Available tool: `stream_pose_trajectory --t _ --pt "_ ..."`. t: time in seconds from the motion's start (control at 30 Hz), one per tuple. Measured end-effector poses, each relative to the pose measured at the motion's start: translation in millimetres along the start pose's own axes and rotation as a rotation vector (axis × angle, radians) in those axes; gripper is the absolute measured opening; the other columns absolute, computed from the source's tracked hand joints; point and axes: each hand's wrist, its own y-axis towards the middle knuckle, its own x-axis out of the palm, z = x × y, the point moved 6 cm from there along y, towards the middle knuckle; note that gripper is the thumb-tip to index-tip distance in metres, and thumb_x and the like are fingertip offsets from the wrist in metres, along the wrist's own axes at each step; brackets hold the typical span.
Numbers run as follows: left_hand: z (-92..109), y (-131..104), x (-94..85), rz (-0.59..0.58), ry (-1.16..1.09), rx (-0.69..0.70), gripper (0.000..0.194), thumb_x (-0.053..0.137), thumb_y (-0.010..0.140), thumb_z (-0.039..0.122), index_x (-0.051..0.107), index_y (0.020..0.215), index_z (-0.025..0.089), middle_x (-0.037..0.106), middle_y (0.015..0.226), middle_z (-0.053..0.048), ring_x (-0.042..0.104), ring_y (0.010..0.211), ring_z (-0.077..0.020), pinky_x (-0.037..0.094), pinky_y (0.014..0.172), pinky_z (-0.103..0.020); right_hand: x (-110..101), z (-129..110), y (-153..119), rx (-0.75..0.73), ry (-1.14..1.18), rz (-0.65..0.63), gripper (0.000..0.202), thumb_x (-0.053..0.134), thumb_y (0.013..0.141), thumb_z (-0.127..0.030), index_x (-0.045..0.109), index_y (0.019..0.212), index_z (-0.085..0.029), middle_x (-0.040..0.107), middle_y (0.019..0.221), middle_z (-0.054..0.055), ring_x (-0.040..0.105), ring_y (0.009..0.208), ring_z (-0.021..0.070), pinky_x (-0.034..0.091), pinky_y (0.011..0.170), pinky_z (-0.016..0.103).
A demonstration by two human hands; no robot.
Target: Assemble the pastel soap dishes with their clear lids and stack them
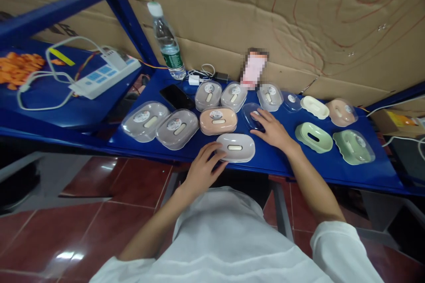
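Note:
A grey soap dish (244,154) without a lid lies near the table's front edge, a pale oval piece in its middle. My left hand (206,166) grips its left end, fingers on top and thumb at the near side. Just behind it, my right hand (272,129) has thumb and fingers about the right end of a clear plastic lid (249,119), which lies on the table. A peach soap dish (218,127) with its clear lid on stands left of that lid. Two lidded grey soap dishes (177,137) (141,130) sit further left.
More lidded grey dishes (207,104) line the back, beside a black phone (175,97) and water bottle (171,51). To the right are a loose clear lid (292,102), a cream dish (314,112), and green dishes (320,143). A power strip (106,79) lies on the left table.

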Motion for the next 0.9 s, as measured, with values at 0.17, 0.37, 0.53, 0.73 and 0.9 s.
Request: stream_pose_trajectory --t 0.17,0.37,0.53,0.73,0.9 --pt "-11 2 0.1 -0.02 -0.097 -0.037 0.028 0.067 0.104 0.024 0.067 0.131 0.027 0.066 0.142 -0.01 0.063 0.138 -0.0269 0.056 0.117 -0.049 -23 -8 -51 -0.065 0.333 0.158 0.055 0.062 0.106 -0.042 0.052 0.159 -0.032 0.055 0.163 0.008 0.046 0.156 0.0279 0.038 0.131 0.057" --pt "-16 26 10.1 -0.205 -0.223 -0.154 0.07 0.064 0.106 0.027 0.033 0.167 0.037 0.047 0.167 -0.009 0.048 0.155 -0.0267 0.048 0.125 -0.048 -23 -58 -96 -0.255 0.427 0.089 0.063 0.058 0.108 -0.031 0.037 0.168 -0.037 0.047 0.169 0.005 0.04 0.16 0.0292 0.035 0.132 0.061" --pt "-8 29 19.2 -0.307 -0.217 -0.138 0.079 0.064 0.105 0.03 0.021 0.171 0.04 0.032 0.177 -0.009 0.037 0.162 -0.0294 0.048 0.125 -0.05 -17 -70 -91 -0.411 0.414 0.082 0.062 0.057 0.107 -0.027 0.04 0.167 -0.034 0.051 0.166 0.006 0.039 0.16 0.0303 0.025 0.135 0.066" --pt "-9 25 21.6 -0.269 -0.173 -0.092 0.051 0.063 0.106 0.033 0.054 0.156 0.035 0.04 0.171 -0.011 0.042 0.159 -0.0308 0.045 0.126 -0.053 -1 -65 -89 -0.425 0.327 0.082 0.053 0.062 0.105 -0.032 0.051 0.156 -0.029 0.057 0.161 0.01 0.039 0.16 0.0324 0.02 0.134 0.072" --pt "-9 27 25.2 -0.3 -0.175 -0.092 0.044 0.06 0.108 0.032 0.057 0.152 0.033 0.036 0.174 -0.01 0.041 0.16 -0.0289 0.047 0.125 -0.05 14 -63 -95 -0.325 0.154 0.079 0.051 0.066 0.104 -0.043 0.057 0.154 -0.031 0.058 0.159 0.009 0.04 0.16 0.0335 0.031 0.133 0.068"
